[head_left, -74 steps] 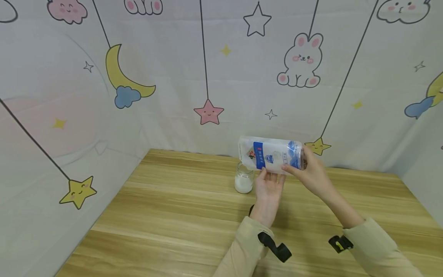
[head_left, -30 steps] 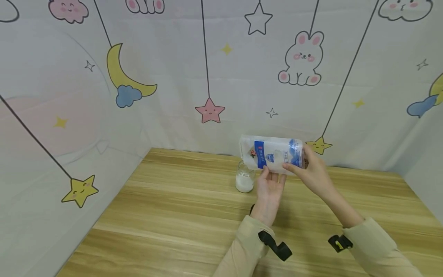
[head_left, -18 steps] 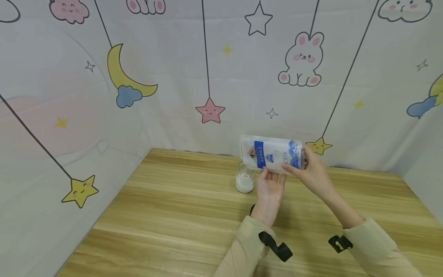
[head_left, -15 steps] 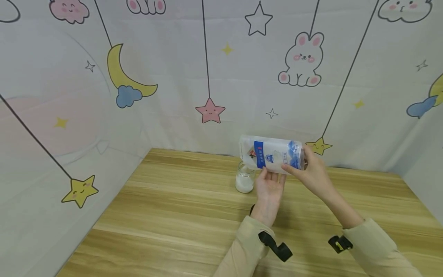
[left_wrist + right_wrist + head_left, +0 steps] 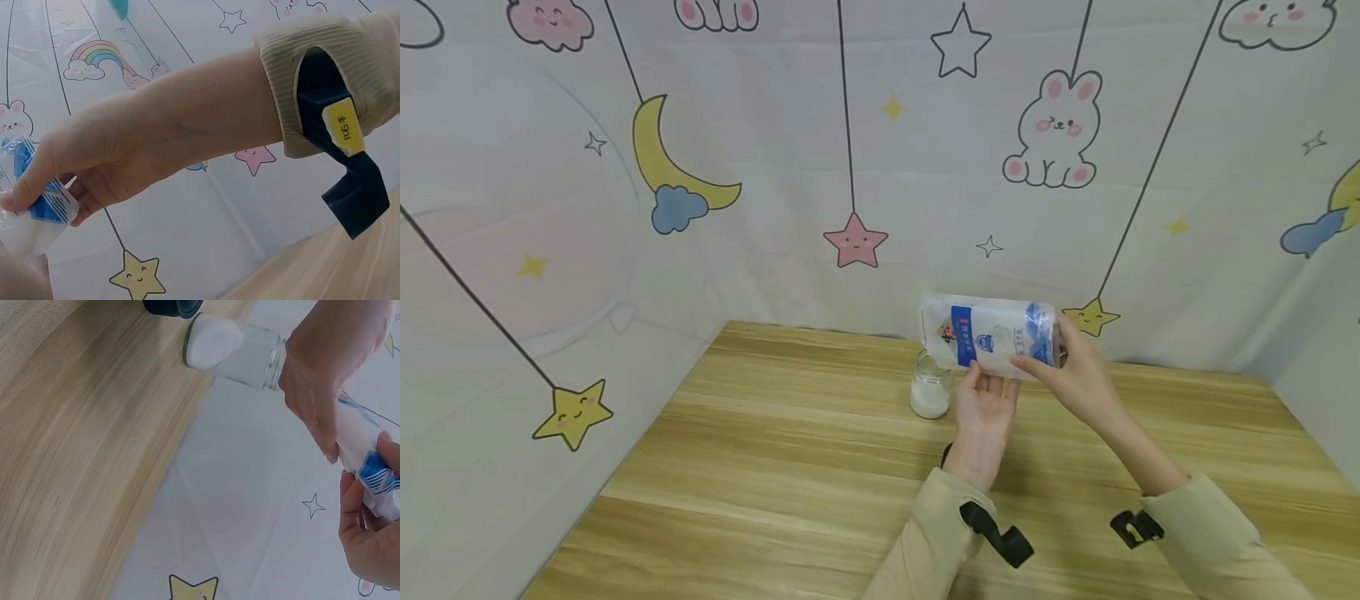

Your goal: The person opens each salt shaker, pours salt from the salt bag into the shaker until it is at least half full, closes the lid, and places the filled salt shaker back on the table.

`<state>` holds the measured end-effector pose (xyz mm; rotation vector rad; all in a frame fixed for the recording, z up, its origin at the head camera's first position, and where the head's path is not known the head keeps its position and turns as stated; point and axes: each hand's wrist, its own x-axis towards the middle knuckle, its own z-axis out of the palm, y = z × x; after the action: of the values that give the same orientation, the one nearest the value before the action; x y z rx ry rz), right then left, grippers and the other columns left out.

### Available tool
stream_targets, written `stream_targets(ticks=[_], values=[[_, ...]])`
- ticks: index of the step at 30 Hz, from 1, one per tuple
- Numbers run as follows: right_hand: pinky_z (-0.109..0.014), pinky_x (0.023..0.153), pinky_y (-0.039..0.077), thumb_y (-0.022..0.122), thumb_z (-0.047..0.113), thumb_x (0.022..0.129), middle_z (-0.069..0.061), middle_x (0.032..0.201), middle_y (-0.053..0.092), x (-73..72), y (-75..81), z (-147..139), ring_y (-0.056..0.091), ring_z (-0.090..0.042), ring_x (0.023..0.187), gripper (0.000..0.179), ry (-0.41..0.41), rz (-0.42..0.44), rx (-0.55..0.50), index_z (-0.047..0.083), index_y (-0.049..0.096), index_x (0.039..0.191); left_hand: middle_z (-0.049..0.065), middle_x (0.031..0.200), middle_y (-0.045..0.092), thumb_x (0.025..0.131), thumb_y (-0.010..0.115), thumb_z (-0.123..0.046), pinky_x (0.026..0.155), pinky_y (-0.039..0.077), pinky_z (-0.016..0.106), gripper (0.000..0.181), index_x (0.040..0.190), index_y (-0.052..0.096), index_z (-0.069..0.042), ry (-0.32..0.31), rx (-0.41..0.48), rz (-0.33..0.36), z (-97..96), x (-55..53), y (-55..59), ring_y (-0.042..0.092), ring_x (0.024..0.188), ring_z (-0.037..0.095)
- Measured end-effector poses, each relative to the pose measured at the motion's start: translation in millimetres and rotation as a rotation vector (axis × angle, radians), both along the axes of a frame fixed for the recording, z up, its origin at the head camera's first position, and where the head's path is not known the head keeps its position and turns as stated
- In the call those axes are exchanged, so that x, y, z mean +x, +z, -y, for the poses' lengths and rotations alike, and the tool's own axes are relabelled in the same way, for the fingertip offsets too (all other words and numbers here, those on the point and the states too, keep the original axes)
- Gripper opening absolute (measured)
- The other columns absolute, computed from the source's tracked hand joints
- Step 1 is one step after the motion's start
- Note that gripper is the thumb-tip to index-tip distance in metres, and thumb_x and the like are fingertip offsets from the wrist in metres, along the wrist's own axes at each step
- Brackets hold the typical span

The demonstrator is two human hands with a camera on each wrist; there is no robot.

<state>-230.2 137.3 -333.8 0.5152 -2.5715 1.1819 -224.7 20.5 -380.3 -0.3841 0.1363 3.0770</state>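
A white plastic bag (image 5: 996,337) with blue printing is held sideways above the table, its left end at the mouth of a glass jar (image 5: 931,398). White contents fill the jar's lower part. My right hand (image 5: 1078,375) grips the bag's right end, thumb in front. From below, my left hand (image 5: 985,412) holds the bag's middle, thumb on the front and fingers behind. In the right wrist view the jar (image 5: 234,350) stands just beyond the left hand (image 5: 334,356). The bag's opening is hidden, so I cannot tell whether anything flows out.
The wooden table (image 5: 760,467) meets a white cloth (image 5: 760,250) printed with stars, a moon and a rabbit at its back and sides. A dark rounded object (image 5: 172,305) appears near the jar at the top of the right wrist view. Black straps (image 5: 1000,537) hang from both sleeves.
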Motion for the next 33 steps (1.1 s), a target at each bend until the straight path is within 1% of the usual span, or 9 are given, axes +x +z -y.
stream_targets(ticks=[5, 10, 12, 14, 18, 20, 26, 30, 33], values=[[-0.019, 0.067, 0.054, 0.07, 0.022, 0.088, -0.02, 0.113, 0.065, -1.2, -0.1, 0.9, 0.066, -0.028, 0.09, 0.059, 0.013, -0.016, -0.018, 0.008, 0.041, 0.138, 0.01, 0.133, 0.058, 0.104, 0.037, -0.02, 0.108, 0.043, 0.042, 0.037, 0.137, 0.039, -0.004, -0.004, 0.004, -0.003, 0.4, -0.5, 0.1, 0.051, 0.13, 0.022], [-0.02, 0.065, 0.054, 0.07, 0.02, 0.088, -0.018, 0.109, 0.067, -1.3, -0.1, 1.1, 0.063, -0.008, 0.083, 0.055, 0.016, -0.045, -0.026, 0.009, 0.044, 0.135, 0.01, 0.136, 0.055, 0.104, 0.036, -0.02, 0.109, 0.042, 0.041, 0.038, 0.138, 0.038, -0.004, -0.001, 0.011, -0.012, 0.0, -0.4, 1.2, 0.05, 0.132, 0.023], [-0.019, 0.065, 0.054, 0.07, 0.02, 0.088, -0.018, 0.108, 0.067, -1.6, -0.1, 1.1, 0.062, -0.005, 0.081, 0.055, 0.014, -0.052, -0.027, 0.009, 0.044, 0.135, 0.011, 0.137, 0.054, 0.104, 0.036, -0.02, 0.109, 0.042, 0.041, 0.037, 0.138, 0.038, -0.004, 0.004, 0.016, -0.012, -0.6, -0.1, 1.6, 0.049, 0.132, 0.023], [-0.019, 0.066, 0.054, 0.07, 0.021, 0.088, -0.019, 0.109, 0.066, -1.9, -0.3, 1.1, 0.064, -0.01, 0.084, 0.056, 0.01, -0.047, -0.03, 0.008, 0.043, 0.136, 0.011, 0.138, 0.053, 0.105, 0.035, -0.021, 0.108, 0.043, 0.041, 0.037, 0.138, 0.038, -0.004, 0.008, 0.021, -0.016, -1.4, -0.1, 1.9, 0.049, 0.132, 0.024], [-0.017, 0.069, 0.053, 0.071, 0.024, 0.088, -0.021, 0.115, 0.064, -1.8, -0.3, 1.0, 0.066, -0.03, 0.094, 0.061, -0.003, -0.03, -0.027, 0.008, 0.041, 0.138, 0.011, 0.135, 0.055, 0.105, 0.033, -0.021, 0.109, 0.042, 0.041, 0.037, 0.137, 0.039, -0.003, 0.01, 0.024, -0.023, -2.7, 0.0, 2.4, 0.05, 0.131, 0.023], [-0.017, 0.07, 0.052, 0.071, 0.025, 0.087, -0.021, 0.117, 0.063, -1.6, -0.6, 0.7, 0.065, -0.035, 0.098, 0.062, -0.005, -0.027, -0.022, 0.007, 0.04, 0.138, 0.01, 0.133, 0.056, 0.105, 0.032, -0.02, 0.109, 0.042, 0.041, 0.037, 0.136, 0.039, -0.003, 0.01, 0.022, -0.023, -3.1, -0.2, 2.5, 0.05, 0.131, 0.023], [-0.019, 0.071, 0.052, 0.072, 0.026, 0.086, -0.02, 0.119, 0.061, -1.5, -1.9, 1.2, 0.064, -0.034, 0.1, 0.063, 0.003, -0.007, -0.015, 0.007, 0.04, 0.137, 0.009, 0.128, 0.06, 0.105, 0.03, -0.019, 0.109, 0.041, 0.041, 0.037, 0.135, 0.041, -0.002, 0.016, 0.019, -0.013, -2.5, -0.6, 1.4, 0.052, 0.129, 0.022], [-0.021, 0.069, 0.052, 0.071, 0.029, 0.087, -0.02, 0.118, 0.06, -0.5, -1.1, 2.2, 0.063, -0.033, 0.098, 0.065, 0.001, 0.011, -0.003, 0.007, 0.038, 0.138, 0.007, 0.125, 0.062, 0.105, 0.03, -0.018, 0.11, 0.04, 0.041, 0.037, 0.135, 0.041, -0.001, 0.018, 0.015, -0.017, -1.7, -0.6, 1.0, 0.052, 0.129, 0.021], [-0.022, 0.068, 0.052, 0.071, 0.03, 0.088, -0.02, 0.118, 0.06, -0.2, -0.8, 2.7, 0.063, -0.033, 0.097, 0.065, 0.004, 0.013, -0.008, 0.008, 0.037, 0.139, 0.007, 0.124, 0.062, 0.105, 0.031, -0.018, 0.109, 0.041, 0.04, 0.036, 0.134, 0.042, -0.002, 0.019, 0.018, -0.016, -1.8, -0.7, 1.7, 0.053, 0.127, 0.02]])
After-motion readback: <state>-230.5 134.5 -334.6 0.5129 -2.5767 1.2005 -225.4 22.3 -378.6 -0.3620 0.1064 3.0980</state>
